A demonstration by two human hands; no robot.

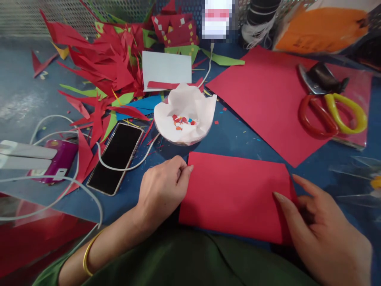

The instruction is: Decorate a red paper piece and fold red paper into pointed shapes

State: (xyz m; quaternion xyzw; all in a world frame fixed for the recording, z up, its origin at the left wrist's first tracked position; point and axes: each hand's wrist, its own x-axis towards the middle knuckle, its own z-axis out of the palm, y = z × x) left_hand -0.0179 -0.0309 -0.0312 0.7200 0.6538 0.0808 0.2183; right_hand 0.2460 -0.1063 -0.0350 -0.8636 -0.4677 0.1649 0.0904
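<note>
A folded sheet of red paper (235, 194) lies in front of me at the table's near edge. My left hand (165, 186) is closed, pinching the paper's left edge between thumb and fingers. At the other end, my right hand (321, 226) has its thumb on top of the paper and its fingers around the right edge. Just beyond the paper stands a bowl lined with white paper (205, 107), holding small red, orange and blue scraps. A larger red sheet (256, 87) rests behind, to the right.
Scissors with red and yellow handles (347, 113) lie on the right. At left are a black phone (117, 157), a purple device (64, 159) and white cables (101, 159). Red and green paper offcuts (116, 59) heap at the back, beside a white card (166, 69). An orange packet (321, 29) stands back right.
</note>
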